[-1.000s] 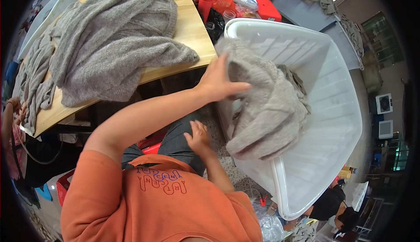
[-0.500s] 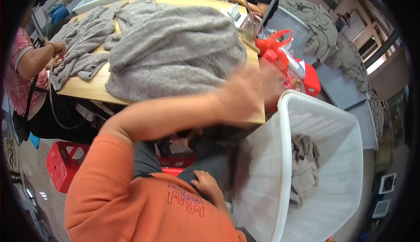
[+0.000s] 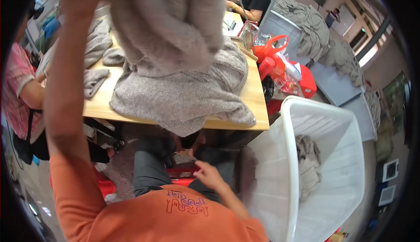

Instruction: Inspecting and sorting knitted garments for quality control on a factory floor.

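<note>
A gray sweater [image 3: 170, 18] hangs bunched up high over the table [image 3: 258, 97], above another gray knit spread to the table's near edge. The left hand is hidden behind the sweater, so can't tell its grip. The right hand [image 3: 209, 175] sits loosely open below the table edge, just beside the white bin [image 3: 280, 163].

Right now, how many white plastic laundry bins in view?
1: the white plastic laundry bin stands on the floor right of the wooden table, grey knit garments inside. Others may be hidden.
</note>
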Demonstrator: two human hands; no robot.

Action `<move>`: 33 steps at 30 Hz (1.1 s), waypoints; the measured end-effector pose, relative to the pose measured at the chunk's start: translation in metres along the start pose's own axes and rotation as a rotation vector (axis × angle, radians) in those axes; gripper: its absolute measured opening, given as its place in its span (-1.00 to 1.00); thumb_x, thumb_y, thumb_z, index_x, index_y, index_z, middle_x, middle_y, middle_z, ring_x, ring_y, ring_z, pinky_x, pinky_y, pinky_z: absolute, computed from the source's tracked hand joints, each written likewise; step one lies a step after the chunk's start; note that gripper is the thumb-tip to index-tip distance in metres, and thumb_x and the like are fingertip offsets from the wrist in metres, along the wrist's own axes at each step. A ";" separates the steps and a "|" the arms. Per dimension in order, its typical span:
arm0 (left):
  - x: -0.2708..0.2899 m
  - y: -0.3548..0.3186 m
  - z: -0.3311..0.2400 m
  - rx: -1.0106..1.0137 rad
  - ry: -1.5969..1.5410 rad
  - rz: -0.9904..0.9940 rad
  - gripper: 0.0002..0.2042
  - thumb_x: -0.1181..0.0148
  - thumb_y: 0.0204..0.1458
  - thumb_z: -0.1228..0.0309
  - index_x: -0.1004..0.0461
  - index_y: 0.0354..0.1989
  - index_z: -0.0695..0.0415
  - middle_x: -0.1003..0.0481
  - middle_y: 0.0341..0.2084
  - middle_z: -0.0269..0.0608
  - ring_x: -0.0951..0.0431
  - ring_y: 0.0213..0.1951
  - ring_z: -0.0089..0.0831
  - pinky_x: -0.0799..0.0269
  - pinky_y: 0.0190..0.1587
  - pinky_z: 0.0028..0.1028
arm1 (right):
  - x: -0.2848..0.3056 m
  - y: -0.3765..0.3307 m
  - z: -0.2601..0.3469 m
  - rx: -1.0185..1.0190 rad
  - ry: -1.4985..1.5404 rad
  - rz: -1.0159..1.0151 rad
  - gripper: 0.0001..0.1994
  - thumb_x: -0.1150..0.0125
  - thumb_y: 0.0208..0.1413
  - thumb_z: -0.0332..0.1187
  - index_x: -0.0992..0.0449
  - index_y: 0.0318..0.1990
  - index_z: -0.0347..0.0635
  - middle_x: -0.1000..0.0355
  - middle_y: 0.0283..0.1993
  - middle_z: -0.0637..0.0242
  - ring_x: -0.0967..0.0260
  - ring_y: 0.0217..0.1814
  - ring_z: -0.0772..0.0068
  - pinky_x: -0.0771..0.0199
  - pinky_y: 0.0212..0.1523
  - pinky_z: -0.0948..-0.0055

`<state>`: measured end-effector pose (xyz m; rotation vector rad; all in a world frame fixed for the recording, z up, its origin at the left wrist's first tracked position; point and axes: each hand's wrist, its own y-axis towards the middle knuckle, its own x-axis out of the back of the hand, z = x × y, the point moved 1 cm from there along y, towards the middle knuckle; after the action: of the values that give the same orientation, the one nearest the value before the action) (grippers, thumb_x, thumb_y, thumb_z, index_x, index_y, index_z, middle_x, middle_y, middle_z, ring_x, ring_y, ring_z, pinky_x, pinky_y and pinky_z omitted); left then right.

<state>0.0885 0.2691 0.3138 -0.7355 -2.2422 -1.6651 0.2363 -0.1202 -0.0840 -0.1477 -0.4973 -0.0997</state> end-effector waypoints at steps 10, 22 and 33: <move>0.009 -0.025 -0.026 0.234 -0.012 0.146 -0.52 0.12 0.08 0.17 0.01 0.10 0.16 -0.07 0.07 -0.09 -0.12 0.08 -0.39 -0.07 0.11 -0.41 | 0.029 0.091 0.122 0.442 0.160 -0.553 -0.11 -0.33 -0.27 -0.41 0.10 0.24 -0.25 0.04 0.22 -0.05 -0.16 0.09 0.19 -0.21 0.07 0.28; 0.104 -0.131 -0.040 0.612 0.108 0.023 -0.64 0.03 0.02 0.21 -0.18 -0.10 0.17 -0.25 -0.13 -0.10 -0.27 -0.11 -0.38 -0.20 -0.06 -0.40 | 0.012 0.215 0.197 0.690 -0.141 -0.648 -0.45 -0.18 -0.25 -0.47 -0.28 0.04 -0.19 -0.15 0.10 -0.05 0.02 0.22 -0.02 0.07 0.20 0.20; 0.103 -0.249 -0.065 0.940 0.077 -0.161 -0.74 -0.06 -0.04 0.24 -0.36 -0.29 0.18 -0.40 -0.31 -0.10 -0.41 -0.28 -0.38 -0.32 -0.21 -0.39 | 0.101 0.002 0.200 0.960 0.807 0.427 -0.80 -0.02 -0.14 -0.34 -0.28 -0.68 -0.20 -0.23 -0.68 0.34 -0.19 -0.68 0.38 -0.14 -0.62 0.40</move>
<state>-0.1368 0.1784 0.1803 -0.2399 -2.6606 -0.4958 0.2310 -0.0916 0.1381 0.7098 0.3323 0.4862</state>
